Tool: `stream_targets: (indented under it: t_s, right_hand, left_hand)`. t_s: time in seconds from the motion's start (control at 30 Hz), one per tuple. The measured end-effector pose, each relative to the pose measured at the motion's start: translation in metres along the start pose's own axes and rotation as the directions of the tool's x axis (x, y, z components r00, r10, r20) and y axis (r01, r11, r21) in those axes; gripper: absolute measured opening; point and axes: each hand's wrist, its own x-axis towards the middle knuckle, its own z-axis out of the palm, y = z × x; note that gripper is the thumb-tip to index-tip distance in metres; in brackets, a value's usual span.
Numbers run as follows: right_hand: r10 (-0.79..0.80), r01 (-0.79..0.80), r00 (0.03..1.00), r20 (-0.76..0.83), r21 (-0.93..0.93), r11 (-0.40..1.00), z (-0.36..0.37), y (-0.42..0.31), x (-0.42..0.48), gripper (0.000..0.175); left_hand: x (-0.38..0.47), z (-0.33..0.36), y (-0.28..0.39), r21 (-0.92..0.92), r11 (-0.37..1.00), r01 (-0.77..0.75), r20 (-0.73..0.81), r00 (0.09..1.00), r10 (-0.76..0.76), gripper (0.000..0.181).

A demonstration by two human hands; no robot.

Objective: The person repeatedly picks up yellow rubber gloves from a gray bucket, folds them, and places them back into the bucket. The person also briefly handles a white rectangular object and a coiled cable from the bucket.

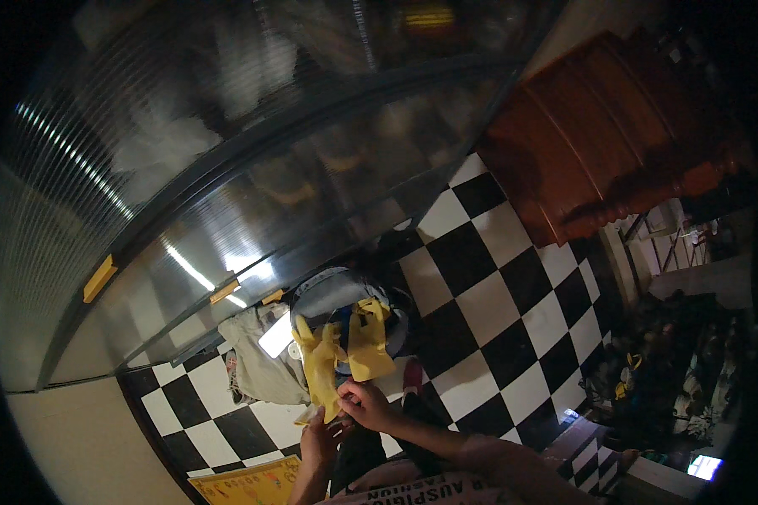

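My left hand pinches the cuff of a yellow rubber glove from below. At the right edge of the same cuff, my right hand has its fingers curled on it. The glove's fingers point away from me. A second yellow rubber glove lies just right of it, on the near side of a dark round container or bag whose kind I cannot tell. Left of the gloves, a white lit rectangular object rests on a beige cloth.
A ribbed translucent cabinet with yellow handles stands ahead and to the left. A reddish-brown wooden piece of furniture is at upper right. Black and white tiles cover the floor. A yellow patterned board or mat lies at lower left.
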Motion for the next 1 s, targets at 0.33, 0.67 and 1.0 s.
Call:
stream_targets:
  t_s: [0.33, 0.67, 1.0]
  right_hand:
    - [0.200, -0.213, 0.977, 0.076, 0.311, 0.926, 0.007, -0.007, 0.001, 0.013]
    - [0.189, -0.177, 0.982, -0.022, 0.257, 0.950, -0.020, -0.040, 0.011, 0.026]
    - [-0.142, 0.121, 0.980, -0.136, -0.155, 0.981, -0.026, -0.096, -0.042, 0.017]
  left_hand:
    - [-0.043, 0.024, 0.012, 0.850, 0.127, -0.510, 0.279, 0.642, 0.715, 0.021]
    - [-0.030, 0.025, 0.031, 0.426, 0.741, -0.519, 0.259, 0.855, 0.449, 0.004]
    - [-0.038, 0.066, 0.036, 0.736, 0.202, -0.646, 0.425, 0.673, 0.605, 0.014]
